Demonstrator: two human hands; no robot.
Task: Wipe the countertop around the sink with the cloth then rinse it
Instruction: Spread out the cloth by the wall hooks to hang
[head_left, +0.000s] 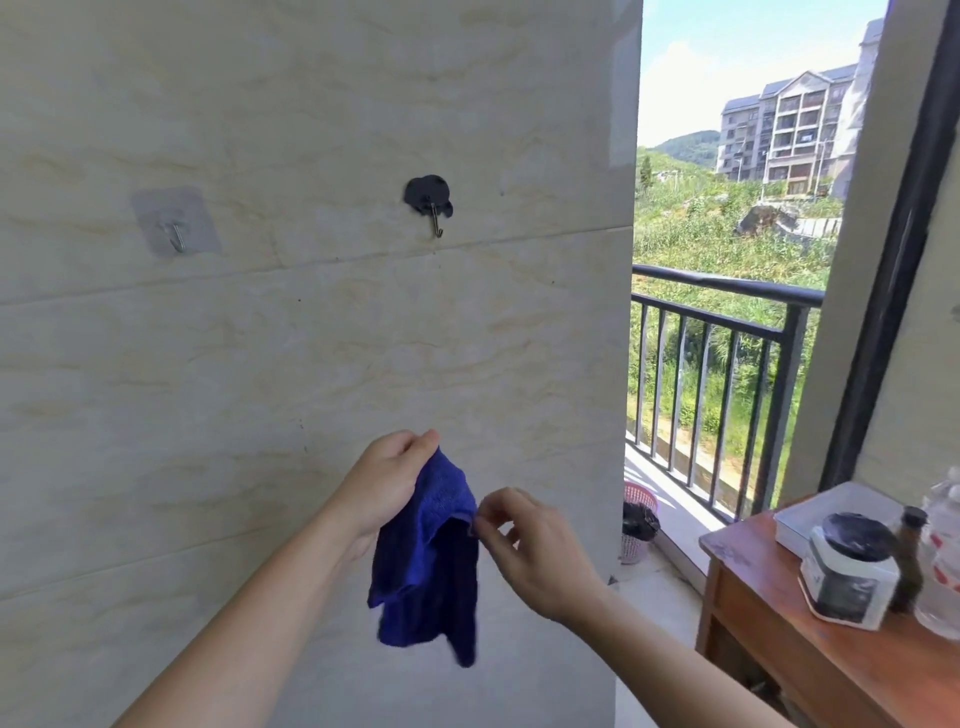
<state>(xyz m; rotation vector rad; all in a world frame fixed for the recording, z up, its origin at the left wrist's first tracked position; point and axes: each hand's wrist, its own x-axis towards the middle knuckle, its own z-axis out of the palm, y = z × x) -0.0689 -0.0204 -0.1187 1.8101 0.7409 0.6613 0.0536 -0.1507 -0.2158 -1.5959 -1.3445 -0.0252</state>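
A dark blue cloth (431, 566) hangs in front of a pale marbled wall. My left hand (387, 483) grips its top corner, fingers curled round the fabric. My right hand (524, 545) pinches the cloth's right edge between thumb and forefinger, a little lower. The cloth droops loosely below both hands. No sink or countertop shows in this view.
Two wall hooks sit above the hands: a black one (430, 200) and a clear adhesive one (174, 223). A wooden table (779, 618) at right carries a jar (849, 571), bottles and a white box. A balcony railing (727, 291) and a small basket (638, 525) lie beyond.
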